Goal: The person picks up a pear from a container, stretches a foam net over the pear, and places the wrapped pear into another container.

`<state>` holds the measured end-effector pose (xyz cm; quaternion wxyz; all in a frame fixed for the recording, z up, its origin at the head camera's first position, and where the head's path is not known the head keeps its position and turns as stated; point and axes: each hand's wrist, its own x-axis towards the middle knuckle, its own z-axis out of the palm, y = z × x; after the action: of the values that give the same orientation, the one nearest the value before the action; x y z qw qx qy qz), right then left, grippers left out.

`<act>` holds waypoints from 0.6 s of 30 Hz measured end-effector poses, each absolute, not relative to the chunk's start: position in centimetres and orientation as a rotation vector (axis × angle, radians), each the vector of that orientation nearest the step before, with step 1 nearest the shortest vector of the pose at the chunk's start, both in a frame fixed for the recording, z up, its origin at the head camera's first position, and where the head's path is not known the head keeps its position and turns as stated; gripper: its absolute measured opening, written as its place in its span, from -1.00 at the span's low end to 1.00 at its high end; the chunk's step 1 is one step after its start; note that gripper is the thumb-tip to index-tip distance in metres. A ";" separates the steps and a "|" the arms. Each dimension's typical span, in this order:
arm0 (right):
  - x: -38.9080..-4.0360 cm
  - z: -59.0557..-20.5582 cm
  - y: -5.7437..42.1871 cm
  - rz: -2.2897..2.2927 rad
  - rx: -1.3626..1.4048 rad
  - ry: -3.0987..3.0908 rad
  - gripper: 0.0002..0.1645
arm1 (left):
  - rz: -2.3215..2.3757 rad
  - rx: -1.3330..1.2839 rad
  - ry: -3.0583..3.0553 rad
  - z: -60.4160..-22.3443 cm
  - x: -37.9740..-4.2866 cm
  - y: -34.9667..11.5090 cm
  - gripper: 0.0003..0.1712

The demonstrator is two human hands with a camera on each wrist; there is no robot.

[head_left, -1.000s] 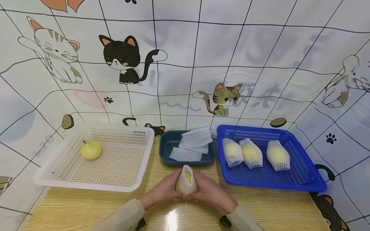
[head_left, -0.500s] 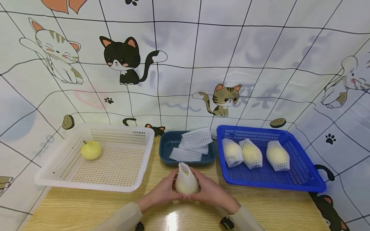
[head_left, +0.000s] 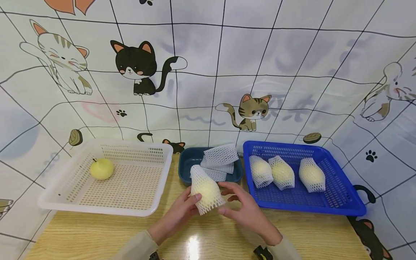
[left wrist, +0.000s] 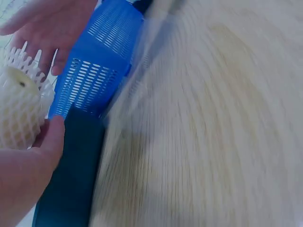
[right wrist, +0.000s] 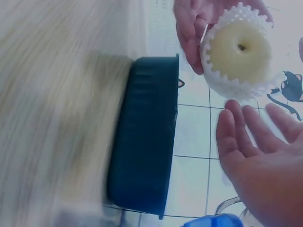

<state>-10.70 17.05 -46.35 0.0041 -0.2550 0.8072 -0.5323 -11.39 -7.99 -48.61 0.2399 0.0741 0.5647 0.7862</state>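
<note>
Inside a white foam net sleeve is a round yellow pear (head_left: 206, 192), tilted in front of me. My left hand (head_left: 180, 213) grips it from the left, thumb across the net. To its right my right hand (head_left: 248, 210) has loosely bent, spread fingers, their tips close to the sleeve's lower end. The right wrist view shows the pear's bottom (right wrist: 241, 54) in the sleeve's open, toothed end, with the fingers of my right hand (right wrist: 270, 165) apart from it. One bare yellow pear (head_left: 102, 169) lies in the white basket (head_left: 130, 209).
A dark teal tray (head_left: 186, 166) with several flat foam nets (head_left: 221, 154) stands behind my hands. On the right, a blue basket (head_left: 305, 207) holds three net-covered pears (head_left: 282, 173). Everything rests on a wooden table (head_left: 175, 245) against a cat-patterned wall covering.
The sleeved pear has turned from upright to tilted and risen slightly, now in my left hand. My right hand has let go of it and moved off to the right.
</note>
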 end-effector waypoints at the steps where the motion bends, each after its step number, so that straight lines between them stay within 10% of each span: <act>1: -10.7 -46.3 17.0 -1.655 -0.843 2.577 -0.19 | 2.167 0.184 1.515 -48.5 -11.4 -7.9 -0.21; 18: -10.4 -45.7 14.8 -1.476 -1.001 3.018 -0.48 | 2.317 0.117 1.073 -47.2 -10.8 -6.2 -0.21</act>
<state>-10.44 14.78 -45.66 -0.1810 -0.2808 0.8467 -0.4142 -10.83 -6.25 -47.16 0.2886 0.0437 0.4018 0.8680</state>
